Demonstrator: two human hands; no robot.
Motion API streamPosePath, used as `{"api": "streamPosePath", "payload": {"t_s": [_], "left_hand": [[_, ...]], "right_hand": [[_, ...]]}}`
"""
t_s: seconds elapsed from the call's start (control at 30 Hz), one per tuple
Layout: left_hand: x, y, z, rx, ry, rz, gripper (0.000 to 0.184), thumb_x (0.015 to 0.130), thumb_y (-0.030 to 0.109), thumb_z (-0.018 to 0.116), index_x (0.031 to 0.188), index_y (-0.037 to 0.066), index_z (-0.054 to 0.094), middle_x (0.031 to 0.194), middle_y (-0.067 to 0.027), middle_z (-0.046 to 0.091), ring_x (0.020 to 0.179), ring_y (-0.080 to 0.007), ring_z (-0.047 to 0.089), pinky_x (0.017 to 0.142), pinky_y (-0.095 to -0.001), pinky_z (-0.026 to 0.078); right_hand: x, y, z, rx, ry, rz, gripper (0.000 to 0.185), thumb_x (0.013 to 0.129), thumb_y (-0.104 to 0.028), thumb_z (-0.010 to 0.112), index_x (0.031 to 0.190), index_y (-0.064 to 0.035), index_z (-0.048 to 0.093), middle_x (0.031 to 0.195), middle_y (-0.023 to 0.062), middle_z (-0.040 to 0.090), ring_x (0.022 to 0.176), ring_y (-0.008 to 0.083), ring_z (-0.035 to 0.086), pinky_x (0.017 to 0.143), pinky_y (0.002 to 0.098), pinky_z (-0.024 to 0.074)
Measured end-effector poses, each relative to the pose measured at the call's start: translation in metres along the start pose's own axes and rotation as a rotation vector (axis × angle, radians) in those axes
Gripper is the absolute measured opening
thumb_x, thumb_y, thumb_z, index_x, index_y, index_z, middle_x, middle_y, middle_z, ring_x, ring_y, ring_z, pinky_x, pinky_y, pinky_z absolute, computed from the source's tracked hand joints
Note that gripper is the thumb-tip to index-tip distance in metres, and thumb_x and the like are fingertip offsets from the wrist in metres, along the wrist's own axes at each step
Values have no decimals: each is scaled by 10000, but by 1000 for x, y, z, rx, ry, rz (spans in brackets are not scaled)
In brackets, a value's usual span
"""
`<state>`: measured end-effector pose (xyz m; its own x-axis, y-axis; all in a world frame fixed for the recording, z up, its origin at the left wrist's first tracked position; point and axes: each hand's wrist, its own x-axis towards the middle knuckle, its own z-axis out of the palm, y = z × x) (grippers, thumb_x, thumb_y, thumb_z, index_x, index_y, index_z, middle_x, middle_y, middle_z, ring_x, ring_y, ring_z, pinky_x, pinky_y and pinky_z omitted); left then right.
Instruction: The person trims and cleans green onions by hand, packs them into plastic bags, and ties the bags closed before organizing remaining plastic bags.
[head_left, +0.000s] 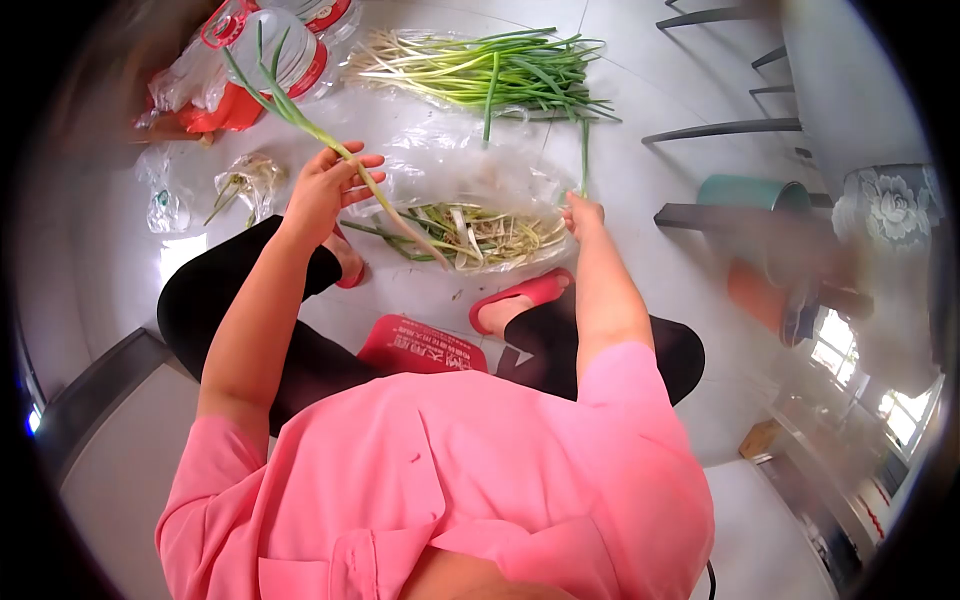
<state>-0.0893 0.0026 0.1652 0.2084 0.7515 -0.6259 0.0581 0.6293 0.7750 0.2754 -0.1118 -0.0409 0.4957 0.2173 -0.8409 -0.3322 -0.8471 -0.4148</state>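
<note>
A long green onion (325,139) slants across my left hand (322,190), its green tips up to the left and its pale root end over the scraps. The thumb and a finger of that hand close round the stalk, the other fingers spread. My right hand (583,216) pinches the lower end of a thin green leaf (585,160) at the right edge of the plastic bag. Between the hands, peeled onion scraps (480,236) lie on a clear plastic bag (420,165). Beyond them is a pile of green onions (490,70) on plastic.
Large plastic bottles (280,50) and a red bag (228,108) stand at the upper left. A small clear bag with scraps (250,185) lies at left. Chair legs (725,130) and a teal bin (750,193) are at right. A red box (425,345) is between the legs.
</note>
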Motion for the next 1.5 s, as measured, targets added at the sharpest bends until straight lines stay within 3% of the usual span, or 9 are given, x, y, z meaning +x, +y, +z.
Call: {"api": "streamPosePath", "payload": {"t_s": [0.33,0.4,0.53,0.77,0.97,1.1,1.27,1.43,1.5], "left_hand": [[15,32,7,-158,-47,97,355,912,113,447,1226,-40,382,1062,-165,606,874,-194,629,768,-294,519],[22,31,2,-176,-61,104,350,910,111,449,1220,-39,388,1062,-165,607,869,-193,630,764,-295,520],[26,30,16,-167,-73,50,345,898,115,465,1207,-27,406,1049,-163,615,856,-193,631,748,-298,519],[64,34,54,166,-163,180,372,867,136,498,1205,-4,429,968,-115,631,784,-184,621,678,-325,503],[114,86,93,1380,77,553,257,810,214,533,1019,65,534,829,-203,630,783,-340,610,677,-430,486],[154,101,113,1763,0,652,324,752,132,564,1061,37,554,799,-121,667,743,-288,658,626,-413,511],[256,32,78,1872,160,1101,333,832,189,520,1137,55,507,1072,-162,594,646,-268,616,556,-364,477],[143,-6,56,1921,-375,677,473,778,434,590,1079,74,524,889,-131,610,835,-294,601,669,-425,480],[96,-38,9,1782,-470,1008,621,747,667,508,840,54,556,756,-93,590,725,-247,583,601,-364,465]], "right_hand": [[-58,45,34,-574,41,-866,172,905,-162,417,1057,-100,467,840,147,612,675,323,619,646,437,473],[-65,56,39,-737,-98,-1432,179,863,-114,407,1028,-96,476,816,160,609,699,354,596,649,473,449],[-69,51,61,-1420,-222,-808,286,776,-75,481,1057,-48,526,912,209,632,876,357,613,747,449,479],[-60,49,76,-1316,-172,-570,299,788,-149,512,1060,-27,545,967,210,626,909,357,610,802,440,480],[-54,52,53,-1133,-132,-861,349,793,-202,517,1111,-60,542,1066,183,588,928,357,586,807,454,469],[-55,52,41,-1134,-190,-850,393,805,-208,494,1171,-66,514,1116,155,571,968,354,565,825,451,458],[-56,55,34,-1156,-178,-868,432,815,-200,497,1227,-77,448,1145,143,547,897,359,596,768,464,480],[-66,43,46,-1146,-133,-932,356,799,-162,525,1142,-78,478,1053,115,564,888,326,592,741,444,488],[-73,45,58,-1114,-231,-1312,285,766,-157,550,1035,-76,506,927,94,551,851,286,585,683,428,495]]}}
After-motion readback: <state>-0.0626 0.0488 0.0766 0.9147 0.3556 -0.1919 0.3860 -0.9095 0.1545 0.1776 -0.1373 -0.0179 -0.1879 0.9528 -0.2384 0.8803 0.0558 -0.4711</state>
